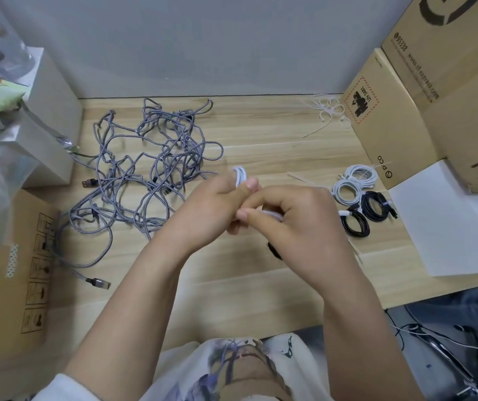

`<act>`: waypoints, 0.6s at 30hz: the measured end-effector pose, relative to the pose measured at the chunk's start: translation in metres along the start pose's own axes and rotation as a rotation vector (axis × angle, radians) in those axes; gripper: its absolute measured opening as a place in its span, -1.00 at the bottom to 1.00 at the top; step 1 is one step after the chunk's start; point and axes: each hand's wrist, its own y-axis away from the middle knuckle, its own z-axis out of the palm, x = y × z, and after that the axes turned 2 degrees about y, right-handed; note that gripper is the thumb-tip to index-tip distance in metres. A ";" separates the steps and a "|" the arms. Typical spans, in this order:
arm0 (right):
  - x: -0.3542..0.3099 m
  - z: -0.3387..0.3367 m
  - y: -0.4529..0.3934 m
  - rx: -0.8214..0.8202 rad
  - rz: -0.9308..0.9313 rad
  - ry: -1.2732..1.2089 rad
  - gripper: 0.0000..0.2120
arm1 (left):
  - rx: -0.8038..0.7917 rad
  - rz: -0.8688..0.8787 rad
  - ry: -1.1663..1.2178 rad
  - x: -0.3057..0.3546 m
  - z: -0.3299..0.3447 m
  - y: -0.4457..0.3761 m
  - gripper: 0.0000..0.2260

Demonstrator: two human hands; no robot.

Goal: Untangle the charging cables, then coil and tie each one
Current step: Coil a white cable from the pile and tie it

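Gripping white cable coil (239,176) w/ both hands, left (211,209) & right (295,218), fingers curled.

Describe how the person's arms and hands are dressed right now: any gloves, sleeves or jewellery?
Both hands are bare: the left hand and right hand show no gloves, rings or watch. The forearms are uncovered up to the elbows. A short white sleeve shows on the left arm; the shirt is white with a printed pattern.

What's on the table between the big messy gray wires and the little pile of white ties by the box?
Nothing. In the head view, only bare wooden table lies between the gray tangle and the white ties.
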 end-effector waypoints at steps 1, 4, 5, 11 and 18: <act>0.000 -0.001 -0.001 0.033 0.004 -0.097 -0.89 | -0.061 -0.007 -0.010 0.001 0.001 0.001 -0.63; 0.002 0.000 -0.006 0.066 0.020 -0.232 -0.89 | -0.144 0.005 -0.003 0.007 0.003 0.005 -0.73; 0.004 0.001 -0.007 0.063 0.023 -0.251 -0.87 | -0.156 0.004 0.034 0.009 0.004 0.006 -0.68; 0.013 0.005 -0.011 0.072 0.035 -0.183 -0.74 | -0.286 -0.017 0.174 0.019 -0.002 0.010 -0.58; 0.005 0.004 -0.012 0.216 -0.182 -0.314 -0.52 | -0.455 0.077 0.231 0.033 -0.006 0.011 -0.60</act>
